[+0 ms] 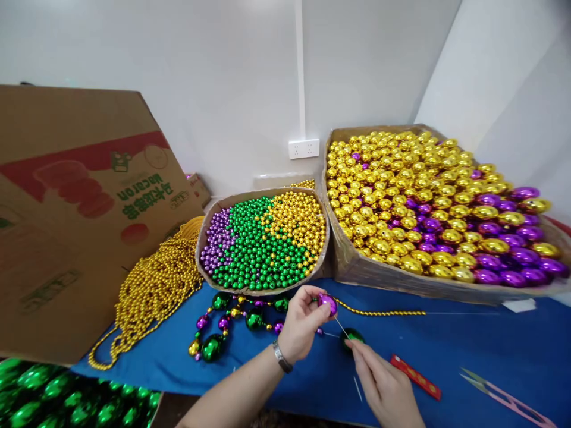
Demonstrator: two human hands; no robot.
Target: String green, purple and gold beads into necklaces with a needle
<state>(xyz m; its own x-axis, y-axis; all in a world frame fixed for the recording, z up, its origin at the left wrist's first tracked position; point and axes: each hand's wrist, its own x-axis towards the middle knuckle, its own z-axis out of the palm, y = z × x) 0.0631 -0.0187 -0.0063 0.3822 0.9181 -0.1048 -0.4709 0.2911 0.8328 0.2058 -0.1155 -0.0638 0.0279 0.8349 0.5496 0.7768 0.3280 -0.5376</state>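
Note:
My left hand (pixel 300 326), with a watch on its wrist, pinches a shiny purple bead (pixel 328 304). A taut pale thread (pixel 341 327) runs from this bead to the fingertips of my right hand (pixel 382 380), which are closed on it; whether a needle is there I cannot tell. Just behind those fingertips lies a large green bead (pixel 354 336), partly hidden. To the left, a strand of green, purple and gold beads (pixel 213 348) rests on the blue cloth (pixel 250 371). Behind my left hand, a gold bead string (pixel 379 311) stretches rightward.
A tub of small beads (pixel 263 291) stands ahead; a larger box (pixel 379 276) holds gold and purple ones. Left are gold bead chains (pixel 156 282) and a cardboard box (pixel 89 238). Thread snips (pixel 504 395) and a red strip (pixel 416 377) lie right. Green beads (pixel 75 398) sit lower left.

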